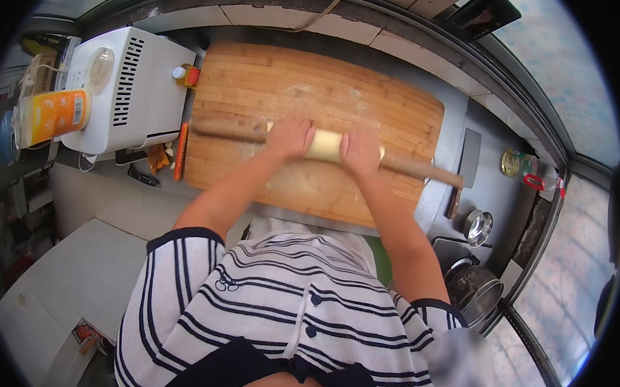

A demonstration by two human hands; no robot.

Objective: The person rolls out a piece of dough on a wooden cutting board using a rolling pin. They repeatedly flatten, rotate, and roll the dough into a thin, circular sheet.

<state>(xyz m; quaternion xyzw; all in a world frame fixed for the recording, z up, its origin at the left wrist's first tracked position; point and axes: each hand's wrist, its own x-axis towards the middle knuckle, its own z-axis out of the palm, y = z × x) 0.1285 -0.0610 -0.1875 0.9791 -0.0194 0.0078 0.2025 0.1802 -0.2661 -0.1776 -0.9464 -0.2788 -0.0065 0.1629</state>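
Note:
A long wooden rolling pin (230, 127) lies crosswise over a wooden board (315, 74) dusted with flour. Pale yellow dough (325, 145) is wrapped around the pin's middle. My left hand (291, 136) curls over the left part of this roll, my right hand (362, 150) over its right part. A short stretch of dough shows between them; what lies under the palms is hidden. Both pin ends stick out bare, and the right end reaches past the board's edge. Hands and pin are slightly blurred.
Left of the board stand a white appliance (153, 93), a small yellow bottle (186, 76) and a red-orange packaged stick (181, 151). On the right lie a cleaver (468, 159), a metal bowl (478, 228), an oil bottle (529, 172) and a dark lidded pot (472, 289).

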